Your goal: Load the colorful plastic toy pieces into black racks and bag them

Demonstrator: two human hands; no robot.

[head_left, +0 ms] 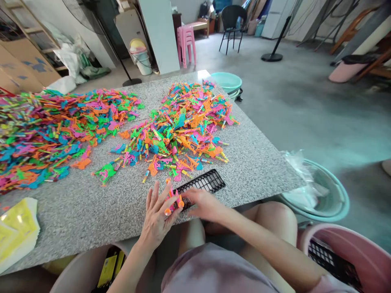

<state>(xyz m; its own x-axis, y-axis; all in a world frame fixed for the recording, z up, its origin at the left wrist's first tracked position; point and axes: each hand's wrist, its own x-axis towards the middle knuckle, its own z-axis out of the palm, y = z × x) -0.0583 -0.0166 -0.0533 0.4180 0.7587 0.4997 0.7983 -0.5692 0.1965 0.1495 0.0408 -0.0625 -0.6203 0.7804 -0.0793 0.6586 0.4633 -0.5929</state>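
My left hand (159, 216) is closed round a small pink and orange plastic toy (176, 200) with round orange ends, at the near edge of the stone-topped table. Under the toy and beside it lies a black plastic grid tray (210, 181), its left end partly covered by my hands. My right hand (203, 203) is over the near side of this tray, its bent fingers against the toy's right side; their tips are hidden, so what they pinch cannot be made out. Just beyond is a heap of bright plastic toy pieces (180, 130).
A larger heap of similar pieces (55, 134) covers the table's left side. Yellow printed sheets (20, 232) lie at the near left. Below the right edge stand a teal basin (342, 203) with clear bags and a pink tub (366, 248). Another tub (79, 270) is below left.
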